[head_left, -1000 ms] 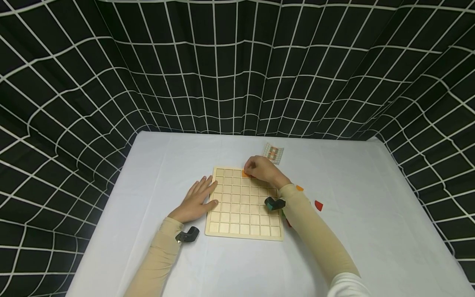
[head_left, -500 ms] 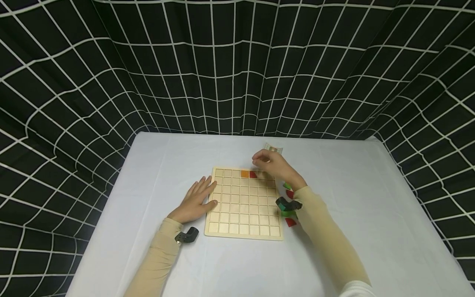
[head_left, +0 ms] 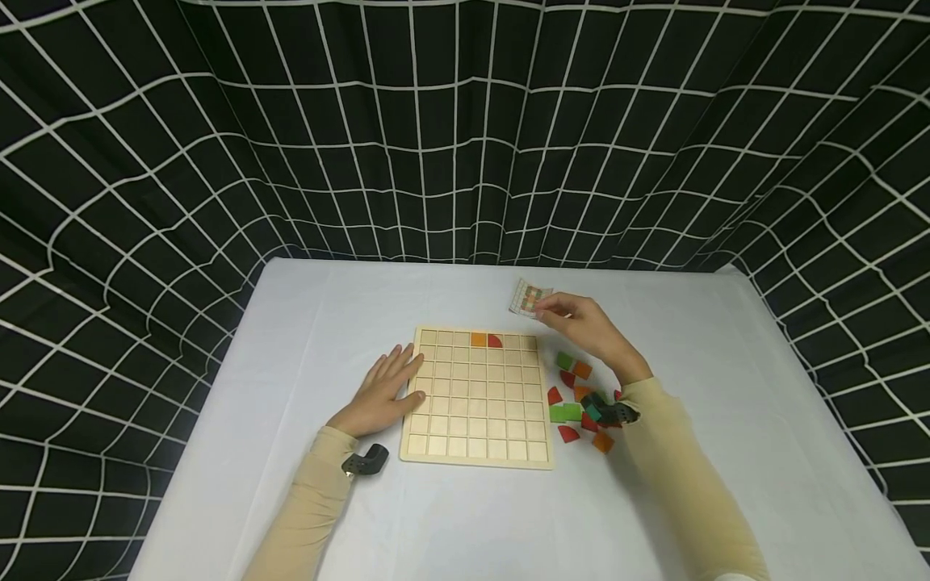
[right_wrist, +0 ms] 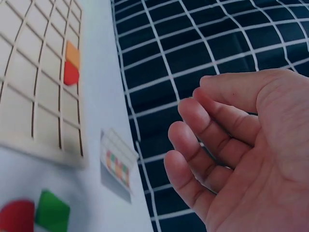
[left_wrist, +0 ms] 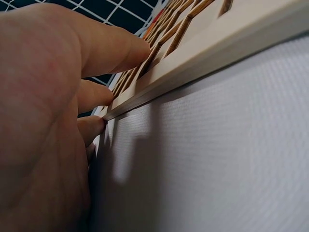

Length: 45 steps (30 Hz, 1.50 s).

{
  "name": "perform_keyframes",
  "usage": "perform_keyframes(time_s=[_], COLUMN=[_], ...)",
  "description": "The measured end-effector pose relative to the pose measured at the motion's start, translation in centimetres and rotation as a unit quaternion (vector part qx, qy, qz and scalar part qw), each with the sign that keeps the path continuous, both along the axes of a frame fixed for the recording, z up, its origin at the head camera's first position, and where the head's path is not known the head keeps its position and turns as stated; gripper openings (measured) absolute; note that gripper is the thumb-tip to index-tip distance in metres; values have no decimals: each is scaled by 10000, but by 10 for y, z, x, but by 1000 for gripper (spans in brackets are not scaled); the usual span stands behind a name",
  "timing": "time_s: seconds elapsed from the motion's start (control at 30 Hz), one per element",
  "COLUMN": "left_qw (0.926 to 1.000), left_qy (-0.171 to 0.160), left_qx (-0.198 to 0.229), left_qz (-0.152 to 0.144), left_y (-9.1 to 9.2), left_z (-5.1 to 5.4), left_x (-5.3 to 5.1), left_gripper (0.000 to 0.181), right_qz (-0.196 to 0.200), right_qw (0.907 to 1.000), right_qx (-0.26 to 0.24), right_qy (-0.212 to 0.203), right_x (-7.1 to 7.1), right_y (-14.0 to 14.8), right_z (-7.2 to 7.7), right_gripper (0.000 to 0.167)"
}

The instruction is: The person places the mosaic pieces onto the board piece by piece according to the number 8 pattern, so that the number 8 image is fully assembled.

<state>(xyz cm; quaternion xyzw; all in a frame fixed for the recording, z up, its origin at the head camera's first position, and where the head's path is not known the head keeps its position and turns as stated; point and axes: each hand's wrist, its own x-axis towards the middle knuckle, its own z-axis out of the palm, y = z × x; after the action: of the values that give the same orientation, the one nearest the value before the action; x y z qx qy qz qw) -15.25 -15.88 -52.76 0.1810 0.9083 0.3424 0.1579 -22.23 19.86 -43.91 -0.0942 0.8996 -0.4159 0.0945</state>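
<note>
A wooden grid board [head_left: 465, 403] lies flat on the table. In its far row an orange square tile [head_left: 478, 340] sits beside a red quarter-round tile [head_left: 495, 341]. My left hand [head_left: 381, 393] rests with fingers spread at the board's left edge; the left wrist view shows fingertips [left_wrist: 137, 50] touching the rim. My right hand [head_left: 584, 323] hovers past the board's far right corner, near a small pattern card [head_left: 526, 297]. Its fingers are loosely bent, and the right wrist view shows nothing in them.
Loose red, green and orange tiles lie in a cluster right of the board, among them a green tile [head_left: 564, 361] and an orange tile [head_left: 603, 441], partly under the right forearm. A black gridded curtain [head_left: 465, 137] hangs behind the white table [head_left: 349, 298].
My right hand has let go of the tile at the far row and moved right, uncovering the red tile, the card and the loose pieces. My left hand stays in place.
</note>
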Motion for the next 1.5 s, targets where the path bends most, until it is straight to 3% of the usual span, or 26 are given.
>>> perform_keyframes(time_s=[0.47, 0.87, 1.13, 1.5], left_qw=[10000, 10000, 10000, 10000], left_qy=[21, 19, -25, -24], left_qx=[-95, -19, 18, -45], left_qz=[3, 23, 1, 11], left_y=[-3, -2, -1, -1], left_z=[0, -3, -2, -2], left_x=[0, -1, -1, 0], left_gripper=[71, 70, 71, 71], right_qz=[-306, -490, -380, -227], right_qw=[9990, 9967, 9968, 9944], right_qx=[298, 426, 530, 654], right_qy=[-95, -482, -466, -796], right_x=[6, 13, 21, 36], right_y=[36, 48, 50, 50], right_z=[-3, -11, -30, -43], right_gripper=[39, 42, 32, 27])
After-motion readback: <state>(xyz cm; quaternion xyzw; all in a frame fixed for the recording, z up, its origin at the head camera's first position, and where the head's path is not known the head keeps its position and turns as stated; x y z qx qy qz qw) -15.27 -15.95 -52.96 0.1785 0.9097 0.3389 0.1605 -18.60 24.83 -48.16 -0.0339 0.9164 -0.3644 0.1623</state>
